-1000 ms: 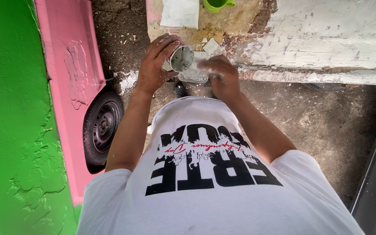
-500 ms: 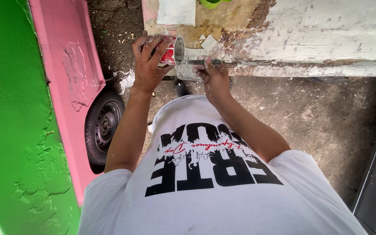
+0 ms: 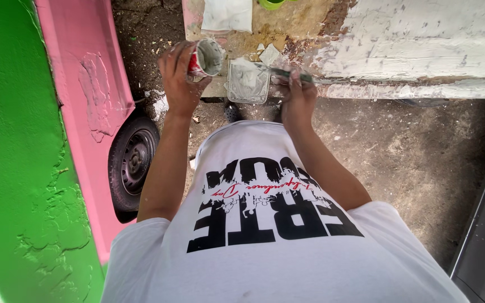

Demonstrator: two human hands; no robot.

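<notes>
Left hand (image 3: 179, 76) grips a tilted can (image 3: 204, 57); right hand (image 3: 297, 95) holds a knife (image 3: 287, 73) over the tray (image 3: 248, 83). Filler mixing step; next likely needs a steady scoop.

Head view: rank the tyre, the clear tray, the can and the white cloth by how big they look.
1. Tyre, largest.
2. White cloth and clear tray: about alike; the cloth is cut off by the frame edge, so unranked.
3. Can in the left hand, smallest.

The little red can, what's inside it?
The red can in the left hand holds pale grey paste coating its inside. How deep it goes is hidden by the rim.
</notes>
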